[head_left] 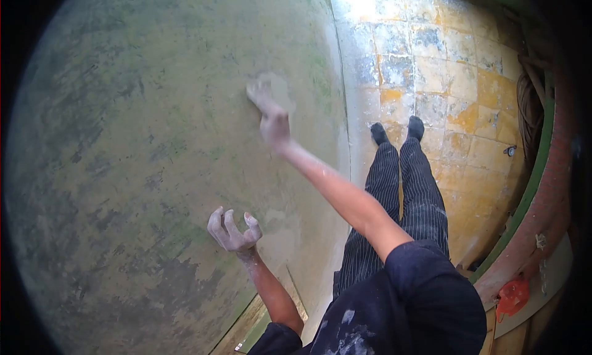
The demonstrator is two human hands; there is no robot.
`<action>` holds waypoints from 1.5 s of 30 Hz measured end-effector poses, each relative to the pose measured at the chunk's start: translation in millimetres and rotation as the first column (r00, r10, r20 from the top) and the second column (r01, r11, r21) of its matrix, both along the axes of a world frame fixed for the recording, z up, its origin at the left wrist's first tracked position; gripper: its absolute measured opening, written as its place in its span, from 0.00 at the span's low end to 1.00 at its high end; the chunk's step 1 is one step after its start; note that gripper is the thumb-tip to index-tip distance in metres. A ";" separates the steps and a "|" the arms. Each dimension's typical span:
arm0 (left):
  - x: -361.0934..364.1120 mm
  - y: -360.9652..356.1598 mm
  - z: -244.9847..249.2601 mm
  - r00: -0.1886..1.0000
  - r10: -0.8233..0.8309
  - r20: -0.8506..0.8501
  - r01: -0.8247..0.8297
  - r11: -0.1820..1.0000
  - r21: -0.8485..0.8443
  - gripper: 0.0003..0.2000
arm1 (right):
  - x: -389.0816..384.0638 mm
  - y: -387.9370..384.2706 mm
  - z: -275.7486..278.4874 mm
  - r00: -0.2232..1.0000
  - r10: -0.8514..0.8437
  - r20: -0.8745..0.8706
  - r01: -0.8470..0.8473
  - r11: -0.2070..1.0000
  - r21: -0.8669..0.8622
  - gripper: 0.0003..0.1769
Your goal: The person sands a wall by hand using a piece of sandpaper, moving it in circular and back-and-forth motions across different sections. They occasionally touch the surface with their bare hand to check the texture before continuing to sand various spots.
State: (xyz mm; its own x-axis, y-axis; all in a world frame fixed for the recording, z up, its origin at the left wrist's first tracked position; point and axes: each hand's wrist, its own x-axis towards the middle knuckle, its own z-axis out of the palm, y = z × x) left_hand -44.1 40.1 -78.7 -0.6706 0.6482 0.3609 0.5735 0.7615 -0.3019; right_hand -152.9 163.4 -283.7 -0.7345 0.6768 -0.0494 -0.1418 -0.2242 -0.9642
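Observation:
My left hand [234, 230] is raised in front of the wall at lower left, coated in whitish powder. Its fingers are curled but spread apart, with nothing between them. Farther up, my right hand [265, 105] reaches to the green-grey wall [154, 127] with the wrist bent. Motion blurs its fingers, so what they hold, if anything, cannot be made out. A smooth pale wet-looking patch [282, 91] lies on the wall just beside that hand. Whitish marks dot my right forearm and dark shirt.
Worn yellow and white tiles [456, 102] cover the floor beneath my dark-socked feet [415, 128]. At right are a curved green-edged pink surface [530, 207], a red plastic bag [513, 296] and a small round object [510, 150]. A wooden-edged panel [259, 318] sits low at left.

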 end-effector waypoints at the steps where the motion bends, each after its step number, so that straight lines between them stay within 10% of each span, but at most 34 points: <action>1: 0.0 1.6 -0.3 1.000 -0.013 0.001 0.013 1.000 -0.004 0.11 | 17.8 -13.5 6.2 1.000 0.022 -0.005 -0.022 0.993 0.118 0.40; 7: 1.1 -0.2 0.9 1.000 -0.017 0.011 0.017 1.000 -0.018 0.11 | 77.8 -40.3 3.7 0.978 0.201 -0.060 -0.201 0.979 0.008 0.38; 14: 1.1 -2.1 -1.0 1.000 0.002 -0.001 -0.002 1.000 0.015 0.12 | -38.8 30.8 -31.1 0.983 -0.138 0.122 0.153 0.980 -0.124 0.33; 21: 1.1 -2.8 -1.0 1.000 -0.011 -0.002 0.011 1.000 -0.023 0.12 | 98.7 -59.6 -37.4 0.971 0.142 0.195 -0.129 0.989 -0.074 0.40; 31: 0.0 -4.3 -3.0 1.000 -0.009 -0.017 0.008 0.999 -0.041 0.11 | -25.0 25.1 -87.0 0.987 -0.075 0.143 0.080 0.996 -0.029 0.30; 39: -1.8 1.0 -2.3 1.000 -0.010 -0.019 0.009 0.999 -0.046 0.10 | 103.2 -66.4 -59.3 0.905 0.143 0.401 0.013 0.932 -0.362 0.30; 45: 0.4 -0.2 -5.0 0.999 0.021 -0.037 -0.023 0.998 -0.063 0.10 | -42.7 33.5 -66.5 0.965 -0.108 0.240 0.140 0.982 -0.123 0.27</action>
State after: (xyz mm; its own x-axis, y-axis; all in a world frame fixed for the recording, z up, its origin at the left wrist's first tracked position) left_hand -43.7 39.9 -83.7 -0.6722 0.6557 0.3438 0.5443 0.7524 -0.3709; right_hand -195.6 196.9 -350.3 -0.6026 0.7366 -0.3071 0.0459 -0.3521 -0.9348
